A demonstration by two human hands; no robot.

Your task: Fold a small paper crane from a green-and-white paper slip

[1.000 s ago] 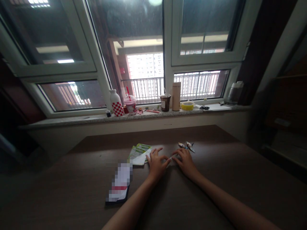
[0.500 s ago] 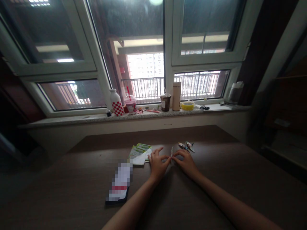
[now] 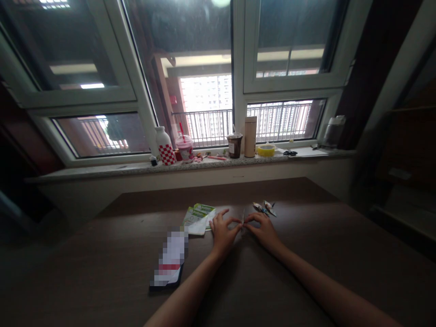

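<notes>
Over the middle of the dark table, my left hand (image 3: 224,231) and my right hand (image 3: 265,229) meet fingertip to fingertip. Pinched between them is a thin, small piece of folded paper (image 3: 243,215), seen nearly edge-on and standing upright. Just beyond my right hand lie small folded paper shapes (image 3: 269,208) with pointed ends and printed colours. Left of my left hand are green-and-white printed paper sheets (image 3: 195,214), overlapping, with a white sheet (image 3: 199,225) on them. The fingers of my left hand rest close to that white sheet's edge.
A phone-like dark slab (image 3: 165,287) with a pixelated top lies at the left. Beyond the table, the windowsill (image 3: 200,166) holds a checkered bottle (image 3: 166,152), a pink drink cup (image 3: 185,147), a dark drink cup (image 3: 235,146), a tan flask (image 3: 250,136), yellow tape (image 3: 265,151) and scissors (image 3: 290,153).
The folded paper between my fingertips has turned slightly and now looks thinner, more edge-on. Both hands stay in nearly the same place.
</notes>
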